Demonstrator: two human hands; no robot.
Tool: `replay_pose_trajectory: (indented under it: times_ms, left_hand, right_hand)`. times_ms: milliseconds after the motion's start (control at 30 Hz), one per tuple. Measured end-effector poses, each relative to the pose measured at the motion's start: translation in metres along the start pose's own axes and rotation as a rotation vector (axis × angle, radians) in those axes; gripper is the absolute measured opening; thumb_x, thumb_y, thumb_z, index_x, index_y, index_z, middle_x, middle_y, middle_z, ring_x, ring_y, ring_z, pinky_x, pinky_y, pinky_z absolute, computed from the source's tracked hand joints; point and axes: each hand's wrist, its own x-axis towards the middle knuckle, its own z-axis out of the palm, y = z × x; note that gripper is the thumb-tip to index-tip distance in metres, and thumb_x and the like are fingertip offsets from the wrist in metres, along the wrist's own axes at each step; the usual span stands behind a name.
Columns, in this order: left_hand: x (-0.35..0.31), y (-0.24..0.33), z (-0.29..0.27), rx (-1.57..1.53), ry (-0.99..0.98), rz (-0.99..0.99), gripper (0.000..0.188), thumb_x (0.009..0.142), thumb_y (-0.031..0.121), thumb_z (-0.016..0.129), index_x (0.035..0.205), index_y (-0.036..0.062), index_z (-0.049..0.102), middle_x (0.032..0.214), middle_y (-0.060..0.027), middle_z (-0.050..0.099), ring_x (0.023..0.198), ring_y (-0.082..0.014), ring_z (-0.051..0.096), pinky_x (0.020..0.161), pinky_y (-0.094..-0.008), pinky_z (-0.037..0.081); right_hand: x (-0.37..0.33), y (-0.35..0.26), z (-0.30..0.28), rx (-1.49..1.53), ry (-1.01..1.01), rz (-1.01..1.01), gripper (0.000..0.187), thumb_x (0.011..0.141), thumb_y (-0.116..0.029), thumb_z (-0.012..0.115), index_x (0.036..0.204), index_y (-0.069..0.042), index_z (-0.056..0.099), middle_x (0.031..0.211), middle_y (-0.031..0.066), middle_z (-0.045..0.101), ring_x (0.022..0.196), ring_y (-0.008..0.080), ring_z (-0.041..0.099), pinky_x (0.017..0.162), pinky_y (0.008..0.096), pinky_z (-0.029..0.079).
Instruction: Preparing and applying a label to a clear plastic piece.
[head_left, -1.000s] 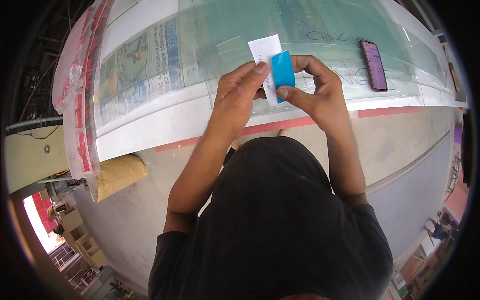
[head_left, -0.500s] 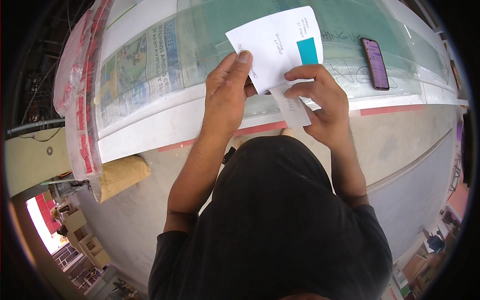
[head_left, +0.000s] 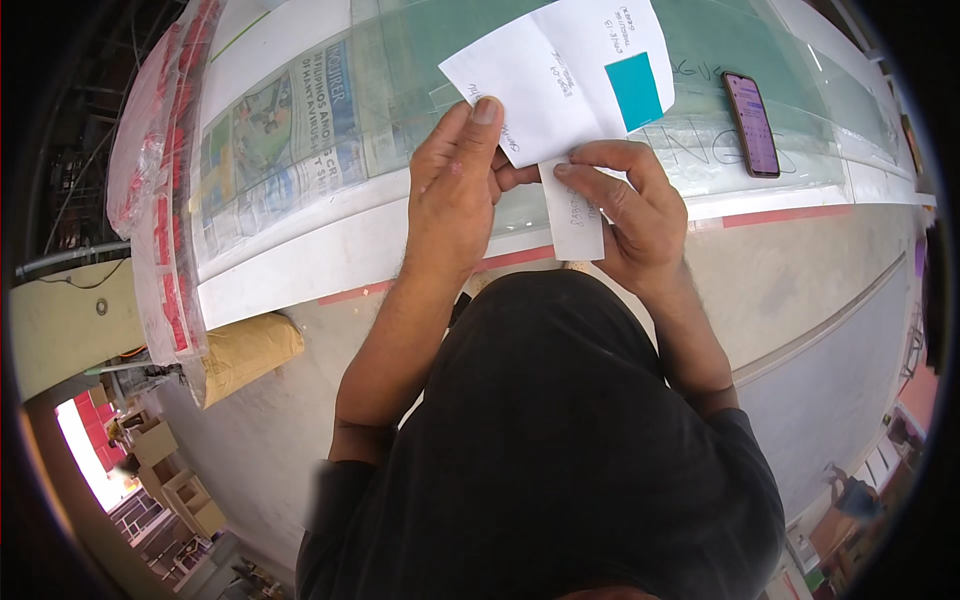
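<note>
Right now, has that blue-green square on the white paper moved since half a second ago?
Yes. The blue-green square has shifted to the right, closer to the phone, which lies in the same spot.

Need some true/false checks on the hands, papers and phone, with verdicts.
1. The left hand holds the larger white sheet. True.
2. The right hand holds the smaller white slip. True.
3. The rectangle on the larger white sheet is red. False: the rectangle is teal.
4. The phone lies screen up. True.
5. The phone is left of both hands. False: it is to their right.
</note>
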Motion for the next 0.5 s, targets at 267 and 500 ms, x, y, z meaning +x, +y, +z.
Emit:
replay_pose_trajectory:
  times_ms: [267, 500]
  left_hand:
    - [0.002, -0.002, -0.008, 0.009, -0.055, -0.006, 0.041, 0.102, 0.034, 0.049, 0.118, -0.0031, 0.055, 0.103, -0.0127, 0.065, 0.093, -0.0205, 0.066, 0.082, -0.0365, 0.057]
    - [-0.001, -0.012, -0.006, 0.232, -0.064, -0.068, 0.038, 0.098, 0.033, 0.059, 0.110, -0.0032, 0.065, 0.094, -0.0080, 0.067, 0.082, -0.0148, 0.064, 0.074, -0.0316, 0.057]
  right_hand:
    - [-0.001, 0.002, 0.001, -0.022, 0.024, -0.021, 0.036, 0.070, 0.012, 0.067, 0.103, -0.004, 0.070, 0.102, 0.0098, 0.064, 0.076, 0.0234, 0.068, 0.057, 0.0311, 0.055]
    - [-0.003, 0.008, -0.003, -0.077, 0.018, -0.024, 0.040, 0.065, 0.012, 0.067, 0.102, -0.004, 0.069, 0.098, 0.0087, 0.064, 0.073, 0.0221, 0.067, 0.053, 0.0306, 0.054]
